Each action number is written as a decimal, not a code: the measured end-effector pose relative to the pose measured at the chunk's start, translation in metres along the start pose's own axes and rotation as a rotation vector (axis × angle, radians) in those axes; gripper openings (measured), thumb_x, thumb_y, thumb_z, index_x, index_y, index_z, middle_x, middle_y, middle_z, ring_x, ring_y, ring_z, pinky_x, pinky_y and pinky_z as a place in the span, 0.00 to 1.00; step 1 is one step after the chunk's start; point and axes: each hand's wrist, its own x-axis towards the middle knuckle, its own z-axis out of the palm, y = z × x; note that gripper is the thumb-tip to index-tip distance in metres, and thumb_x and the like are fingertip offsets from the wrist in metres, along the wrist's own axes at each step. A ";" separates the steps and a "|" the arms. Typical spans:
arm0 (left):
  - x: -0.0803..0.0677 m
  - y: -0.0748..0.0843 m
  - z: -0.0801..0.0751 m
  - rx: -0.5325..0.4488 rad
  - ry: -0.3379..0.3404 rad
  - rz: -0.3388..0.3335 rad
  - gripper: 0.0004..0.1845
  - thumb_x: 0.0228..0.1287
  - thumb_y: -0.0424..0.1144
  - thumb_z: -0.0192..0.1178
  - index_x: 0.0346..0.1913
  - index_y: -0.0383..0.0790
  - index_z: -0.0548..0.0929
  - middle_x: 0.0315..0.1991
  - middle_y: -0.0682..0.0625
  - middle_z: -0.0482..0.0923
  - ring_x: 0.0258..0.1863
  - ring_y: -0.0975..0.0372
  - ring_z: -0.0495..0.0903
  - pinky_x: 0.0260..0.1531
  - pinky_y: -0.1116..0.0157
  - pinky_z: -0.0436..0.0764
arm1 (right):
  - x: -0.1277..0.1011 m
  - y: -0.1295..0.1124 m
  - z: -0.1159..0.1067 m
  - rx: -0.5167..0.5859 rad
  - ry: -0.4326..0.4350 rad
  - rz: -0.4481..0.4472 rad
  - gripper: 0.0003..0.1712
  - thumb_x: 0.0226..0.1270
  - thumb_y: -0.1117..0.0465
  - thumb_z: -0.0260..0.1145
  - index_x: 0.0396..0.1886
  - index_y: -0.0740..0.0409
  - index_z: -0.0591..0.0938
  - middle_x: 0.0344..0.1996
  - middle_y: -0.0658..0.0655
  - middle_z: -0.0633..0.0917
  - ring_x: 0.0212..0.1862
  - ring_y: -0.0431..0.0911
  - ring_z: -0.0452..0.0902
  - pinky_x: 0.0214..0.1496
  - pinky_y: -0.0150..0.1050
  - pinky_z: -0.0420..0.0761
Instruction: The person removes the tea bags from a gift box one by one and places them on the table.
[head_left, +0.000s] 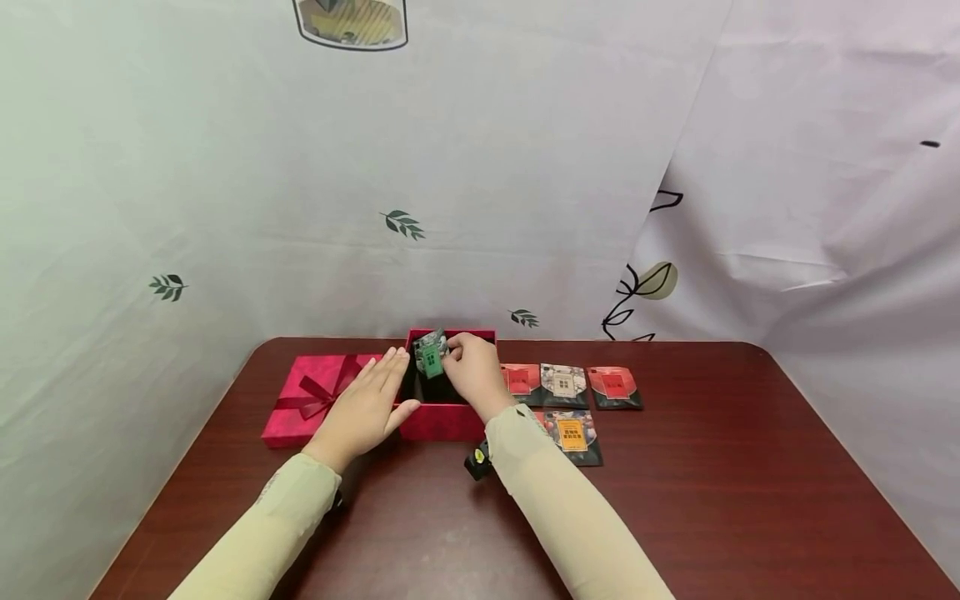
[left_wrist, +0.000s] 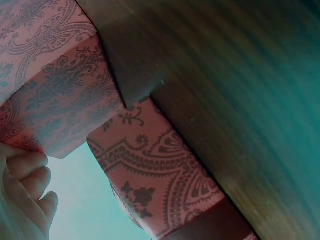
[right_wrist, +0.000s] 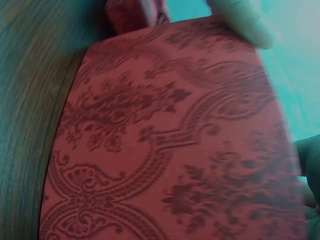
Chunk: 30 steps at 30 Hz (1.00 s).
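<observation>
A red open box (head_left: 442,423) with a dark inside stands at the back of the table. My right hand (head_left: 477,372) is over it and pinches a small sachet with a green label (head_left: 431,360), tilted above the inside. Flat, with straight fingers, my left hand (head_left: 366,408) lies along the box's left side. In the right wrist view the box's patterned wall (right_wrist: 160,135) fills most of the picture, and the sachet is out of sight there. The left wrist view shows curled-looking fingertips (left_wrist: 35,175) beside the box (left_wrist: 65,95).
Left of the box lies its red lid (head_left: 288,423) with a ribbon bow. On the right are several flat sachets: a red one (head_left: 615,387), a pale-labelled one (head_left: 564,384), another red one (head_left: 521,382) and a yellow-labelled one (head_left: 573,435). A patterned curtain (head_left: 525,167) hangs behind the table.
</observation>
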 end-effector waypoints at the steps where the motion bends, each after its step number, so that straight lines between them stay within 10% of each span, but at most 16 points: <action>1: 0.000 0.000 0.000 0.004 -0.001 0.000 0.41 0.77 0.59 0.49 0.74 0.26 0.63 0.75 0.34 0.61 0.77 0.44 0.58 0.75 0.46 0.58 | -0.001 0.000 -0.003 0.015 0.011 -0.009 0.13 0.67 0.67 0.65 0.50 0.62 0.87 0.34 0.54 0.88 0.35 0.44 0.81 0.38 0.38 0.83; 10: 0.000 0.002 0.000 0.016 -0.029 -0.032 0.41 0.72 0.53 0.58 0.74 0.25 0.63 0.76 0.34 0.60 0.77 0.44 0.56 0.76 0.48 0.56 | -0.020 0.009 -0.023 0.242 0.053 0.019 0.16 0.65 0.68 0.60 0.49 0.60 0.88 0.28 0.53 0.86 0.25 0.41 0.75 0.29 0.34 0.73; 30: 0.001 0.004 -0.002 0.013 -0.047 -0.042 0.41 0.73 0.54 0.58 0.75 0.26 0.62 0.76 0.34 0.59 0.78 0.44 0.55 0.76 0.48 0.56 | -0.053 0.039 -0.072 0.568 0.031 0.128 0.16 0.66 0.68 0.65 0.53 0.64 0.85 0.34 0.55 0.85 0.35 0.40 0.84 0.41 0.41 0.87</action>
